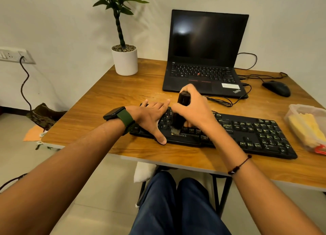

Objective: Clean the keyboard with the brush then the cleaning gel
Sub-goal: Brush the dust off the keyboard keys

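The keyboard (247, 134) is black with pale legends, lying along the near edge of the table (109, 93), its right end nearer. The left hand (151, 118) lies flat on its left end, fingers spread. The right hand (194, 107) is clamped on a black brush (181, 111), held upright, pale bristles down on the keys near the spacebar

Both bare forearms reach forward over the desk's near edge. The left hand (151, 116) lies flat, fingers spread, thumb out. The right hand (194, 109) is curled in a fist-like grip, fingertips probably tucked underneath.
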